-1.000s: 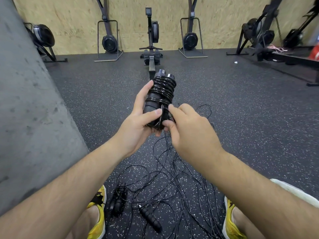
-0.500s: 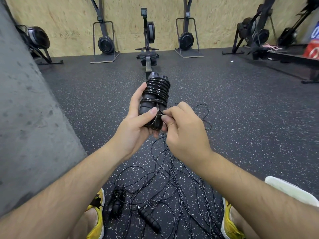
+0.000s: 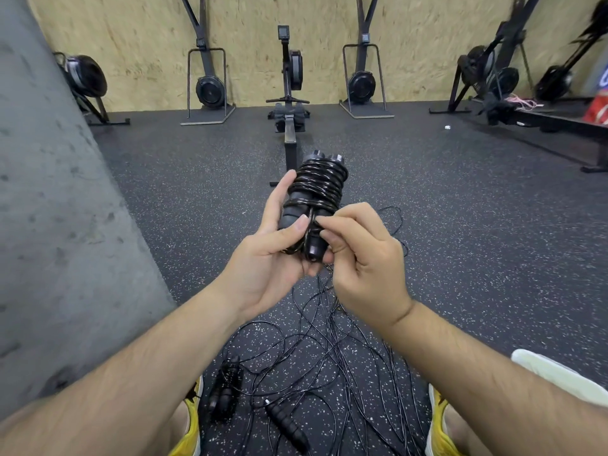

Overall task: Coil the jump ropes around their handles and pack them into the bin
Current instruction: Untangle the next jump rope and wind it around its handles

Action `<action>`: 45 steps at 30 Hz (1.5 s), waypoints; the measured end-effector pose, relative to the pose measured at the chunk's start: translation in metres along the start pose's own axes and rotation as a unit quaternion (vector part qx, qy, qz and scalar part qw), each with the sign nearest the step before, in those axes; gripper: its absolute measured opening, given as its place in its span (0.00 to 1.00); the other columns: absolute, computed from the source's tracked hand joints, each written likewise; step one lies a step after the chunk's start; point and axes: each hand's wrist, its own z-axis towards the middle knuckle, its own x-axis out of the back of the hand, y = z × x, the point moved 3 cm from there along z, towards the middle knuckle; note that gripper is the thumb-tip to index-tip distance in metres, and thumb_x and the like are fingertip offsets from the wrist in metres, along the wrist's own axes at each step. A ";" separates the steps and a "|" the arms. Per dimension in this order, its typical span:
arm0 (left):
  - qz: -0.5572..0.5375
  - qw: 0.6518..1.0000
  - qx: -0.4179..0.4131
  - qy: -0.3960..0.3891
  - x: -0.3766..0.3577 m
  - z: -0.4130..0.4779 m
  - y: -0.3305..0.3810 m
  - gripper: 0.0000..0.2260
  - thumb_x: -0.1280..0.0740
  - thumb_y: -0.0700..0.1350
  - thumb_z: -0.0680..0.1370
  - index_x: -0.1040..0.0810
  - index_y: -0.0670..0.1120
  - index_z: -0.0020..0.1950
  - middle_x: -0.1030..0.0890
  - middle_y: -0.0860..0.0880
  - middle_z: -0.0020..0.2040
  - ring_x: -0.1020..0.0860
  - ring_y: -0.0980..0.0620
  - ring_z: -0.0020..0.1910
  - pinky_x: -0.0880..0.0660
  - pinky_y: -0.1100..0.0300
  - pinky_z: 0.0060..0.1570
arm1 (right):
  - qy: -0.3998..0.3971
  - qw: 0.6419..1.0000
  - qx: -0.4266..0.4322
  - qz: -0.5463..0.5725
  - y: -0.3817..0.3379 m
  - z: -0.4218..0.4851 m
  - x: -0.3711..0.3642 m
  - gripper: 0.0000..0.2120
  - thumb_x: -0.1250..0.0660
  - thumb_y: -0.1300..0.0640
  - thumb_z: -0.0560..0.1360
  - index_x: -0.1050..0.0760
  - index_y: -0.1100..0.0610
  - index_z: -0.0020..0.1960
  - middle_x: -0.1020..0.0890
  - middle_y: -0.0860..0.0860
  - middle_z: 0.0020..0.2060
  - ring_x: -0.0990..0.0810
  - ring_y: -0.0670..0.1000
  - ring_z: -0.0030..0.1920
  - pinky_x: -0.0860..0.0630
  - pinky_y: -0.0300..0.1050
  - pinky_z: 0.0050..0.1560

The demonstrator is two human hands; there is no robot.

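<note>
My left hand [image 3: 269, 255] grips a pair of black jump rope handles [image 3: 316, 199] held upright, with black rope coiled tightly round their upper half. My right hand [image 3: 358, 255] pinches the rope's last loop against the lower part of the handles. On the speckled floor between my feet lies a tangle of loose black ropes [image 3: 332, 350]. A coiled pair of handles [image 3: 227, 393] and a single loose handle [image 3: 286, 426] lie near my left shoe. No bin is in view.
A grey concrete wall [image 3: 56, 225] rises close on my left. A rowing machine [image 3: 289, 103] stands straight ahead, its rail reaching toward me. Other gym machines line the plywood back wall. My yellow shoes [image 3: 189, 422] frame the rope pile.
My right hand has shifted its fingers on the rope end at the lower handles. The bundle stays in my left hand, tilted slightly more toward me.
</note>
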 end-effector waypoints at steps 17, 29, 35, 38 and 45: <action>0.064 0.995 -0.043 0.061 0.017 0.002 0.013 0.29 0.36 0.42 0.79 0.37 0.61 0.77 0.20 0.44 0.63 0.22 0.48 0.43 0.32 0.56 0.33 | -0.062 0.993 -0.066 0.078 -0.006 0.007 -0.004 0.14 0.28 0.66 0.74 0.23 0.60 0.59 0.23 0.51 0.48 0.22 0.50 0.46 0.23 0.49 0.42; 0.076 0.996 -0.020 0.045 0.015 0.003 -0.007 0.29 0.38 0.44 0.79 0.41 0.58 0.79 0.19 0.48 0.57 0.22 0.48 0.38 0.33 0.56 0.32 | -0.054 0.991 -0.099 0.067 0.000 0.012 -0.010 0.03 0.30 0.64 0.76 0.17 0.58 0.47 0.24 0.47 0.42 0.21 0.49 0.39 0.22 0.47 0.43; 0.005 0.997 -0.035 0.073 0.027 0.007 0.007 0.27 0.38 0.44 0.80 0.38 0.59 0.78 0.22 0.42 0.65 0.23 0.46 0.44 0.32 0.56 0.33 | -0.101 0.989 -0.073 0.077 0.007 0.016 -0.012 0.10 0.29 0.62 0.75 0.21 0.59 0.57 0.24 0.50 0.52 0.22 0.50 0.54 0.21 0.48 0.50; 0.015 0.998 -0.033 0.060 0.030 0.005 0.007 0.28 0.37 0.44 0.80 0.38 0.61 0.77 0.21 0.42 0.62 0.24 0.46 0.40 0.33 0.55 0.34 | -0.092 0.988 -0.091 0.080 0.009 0.014 -0.014 0.04 0.29 0.62 0.76 0.20 0.59 0.51 0.23 0.49 0.49 0.19 0.49 0.47 0.21 0.52 0.43; 0.058 0.994 -0.015 0.088 0.042 0.006 -0.007 0.29 0.36 0.43 0.79 0.40 0.59 0.78 0.19 0.47 0.58 0.23 0.49 0.41 0.31 0.57 0.31 | -0.052 0.995 -0.074 0.033 0.006 0.017 -0.036 0.02 0.28 0.63 0.74 0.16 0.59 0.45 0.25 0.49 0.38 0.23 0.52 0.40 0.25 0.48 0.42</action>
